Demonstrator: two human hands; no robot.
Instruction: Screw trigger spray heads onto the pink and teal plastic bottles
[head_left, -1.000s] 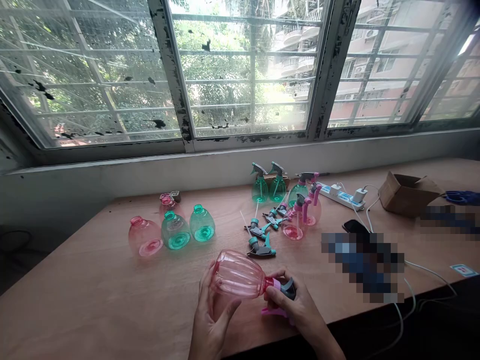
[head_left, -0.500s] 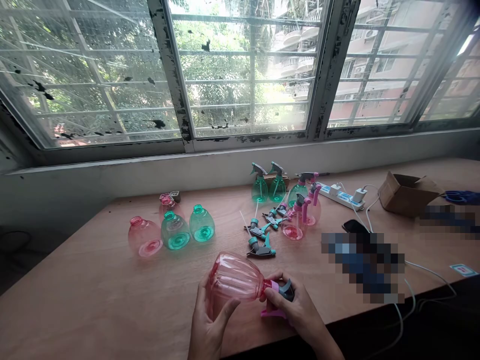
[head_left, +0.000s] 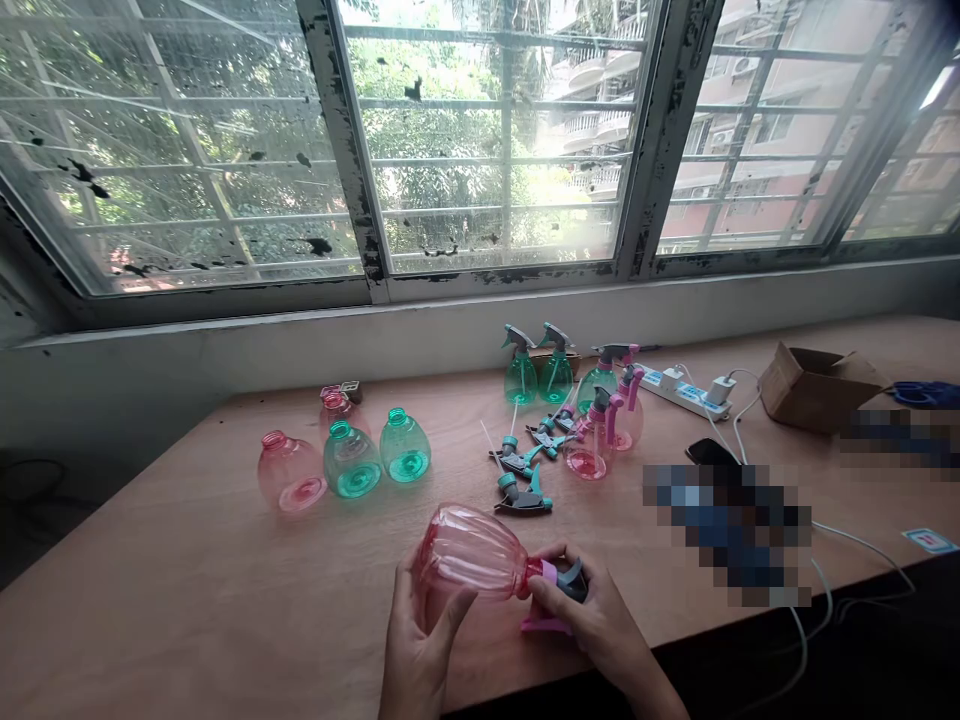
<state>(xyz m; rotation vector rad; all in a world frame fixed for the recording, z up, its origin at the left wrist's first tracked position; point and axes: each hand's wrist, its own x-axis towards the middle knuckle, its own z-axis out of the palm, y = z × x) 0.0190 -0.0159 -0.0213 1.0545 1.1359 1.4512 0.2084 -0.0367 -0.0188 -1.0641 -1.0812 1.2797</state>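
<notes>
A clear pink spray bottle lies sideways in both hands above the table's front, its neck pointing right. My left hand cups the wide base, thumb below and fingers behind. At the neck, my right hand pinches the pink collar of a grey-and-pink trigger spray head. Its pink trigger shows beneath the right hand. The collar sits against the bottle's neck; how tightly it is screwed on, I cannot tell. Just beyond are loose grey-and-teal spray heads with thin tubes.
Headless bottles, pink and green, stand at left. Spray bottles with heads, green and pink, stand at back centre. At right lie a power strip, a phone, white cables and an open cardboard box.
My left thumb has shifted slightly on the bottle, and the pink trigger has moved a little. Both hands keep their hold, and the other bottles stay where they were.
</notes>
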